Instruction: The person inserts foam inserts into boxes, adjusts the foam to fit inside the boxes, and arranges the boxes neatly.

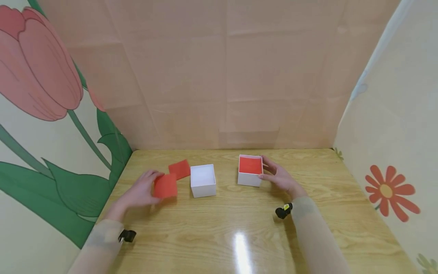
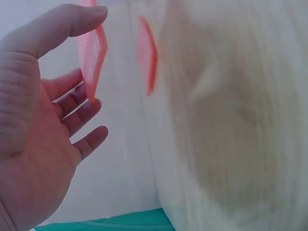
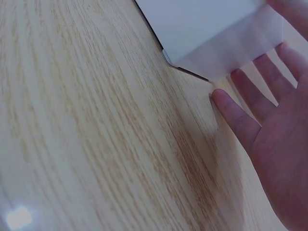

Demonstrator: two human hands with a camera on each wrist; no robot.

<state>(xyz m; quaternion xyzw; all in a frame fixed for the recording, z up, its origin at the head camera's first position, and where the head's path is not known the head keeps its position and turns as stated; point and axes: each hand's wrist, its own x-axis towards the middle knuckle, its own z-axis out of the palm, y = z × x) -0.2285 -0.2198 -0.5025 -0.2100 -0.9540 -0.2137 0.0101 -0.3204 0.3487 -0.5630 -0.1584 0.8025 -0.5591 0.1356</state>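
Observation:
A thin red square piece (image 1: 167,185) is pinched between the thumb and fingers of my left hand (image 1: 142,191), raised over the left of the table. The left wrist view shows its edge, a thin slab (image 2: 93,60). Behind it, a second red square (image 1: 180,169) lies on the table. To its right stands a white open-topped box (image 1: 203,190) with a pale interior. My right hand (image 1: 281,179) grips another white box (image 1: 248,180) by its right side, thumb at the front. Red material (image 1: 250,165) shows inside that box. In the right wrist view several fingers stretch along the box wall (image 3: 207,33).
The boxes stand on a wood-grain table (image 1: 205,232), with a gap between them. A pinkish backdrop (image 1: 226,76) rises at the table's far edge. Flower-printed panels flank both sides, a tulip (image 1: 48,64) left and a red flower (image 1: 386,190) right.

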